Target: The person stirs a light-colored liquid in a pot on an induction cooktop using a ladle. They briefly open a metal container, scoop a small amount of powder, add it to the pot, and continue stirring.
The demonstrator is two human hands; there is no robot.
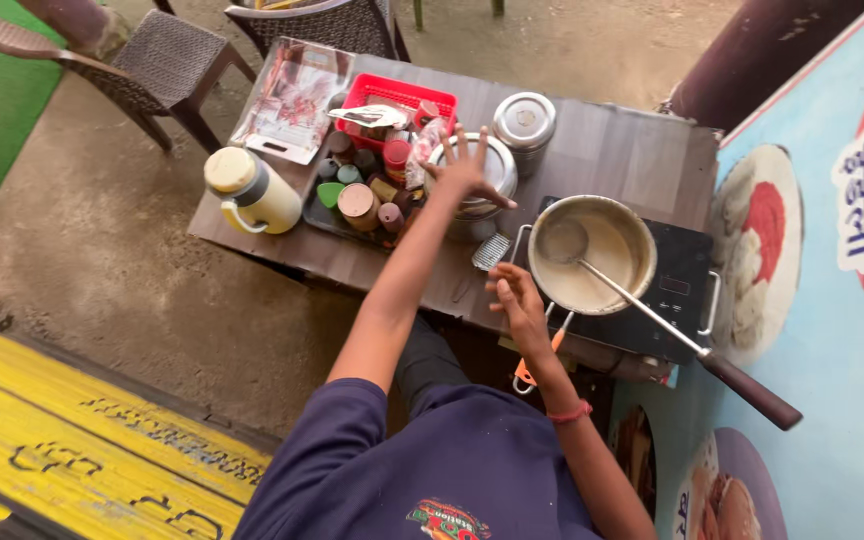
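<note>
My left hand is stretched out with fingers spread over the lid of a steel container in the middle of the table; it holds nothing. My right hand hovers at the table's near edge, just left of a steel pot of pale brown liquid, fingers loosely curled and empty. The pot sits on a black induction cooktop. A long ladle with a dark handle rests in the pot and sticks out toward the lower right. A small strainer lies between hand and pot.
On the wooden table stand a second lidded steel canister, a red basket, a dark tray of small jars, a cream-yellow jug and a laminated sheet. Wicker chairs stand beyond. A painted wall lies right.
</note>
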